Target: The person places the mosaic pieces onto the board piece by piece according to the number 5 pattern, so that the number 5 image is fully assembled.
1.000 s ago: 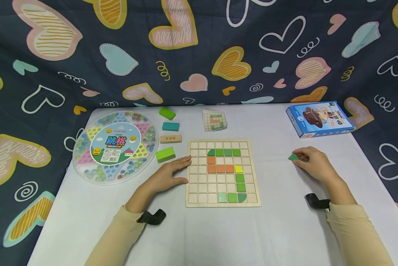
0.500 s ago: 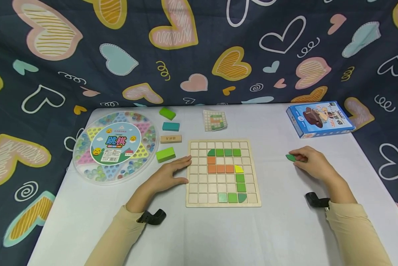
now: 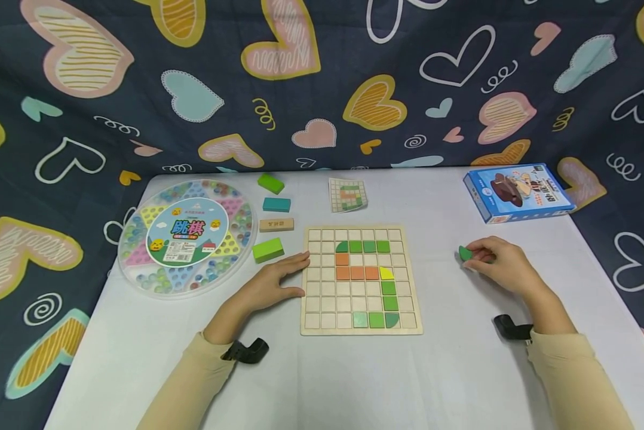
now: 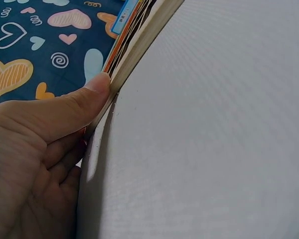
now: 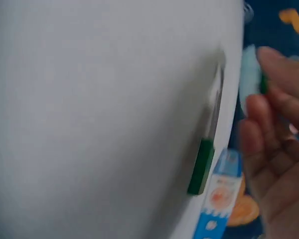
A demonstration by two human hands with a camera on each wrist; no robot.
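Note:
My right hand [image 3: 496, 263] pinches a small green tile with a curved edge [image 3: 465, 254] above the right of the table. In the right wrist view, green [image 5: 263, 84] shows between the blurred fingertips. My left hand [image 3: 265, 285] touches the left edge of a wooden grid board [image 3: 312, 286] with its fingers spread; in the left wrist view the thumb [image 4: 92, 97] lies against the board's rim. On the board, green tiles [image 3: 389, 303], orange tiles [image 3: 357, 273] and one yellow tile [image 3: 386, 273] form a winding line.
A small printed grid card [image 3: 347, 195] lies behind the board. A round marble game [image 3: 187, 239] and several blocks [image 3: 276, 224] stand left. At the back right is a blue box [image 3: 518, 192]. Another green piece [image 5: 202, 167] appears in the right wrist view.
The green tile has shifted slightly left and turned between my right fingers, its rounded side now showing. My left hand and the board have stayed put.

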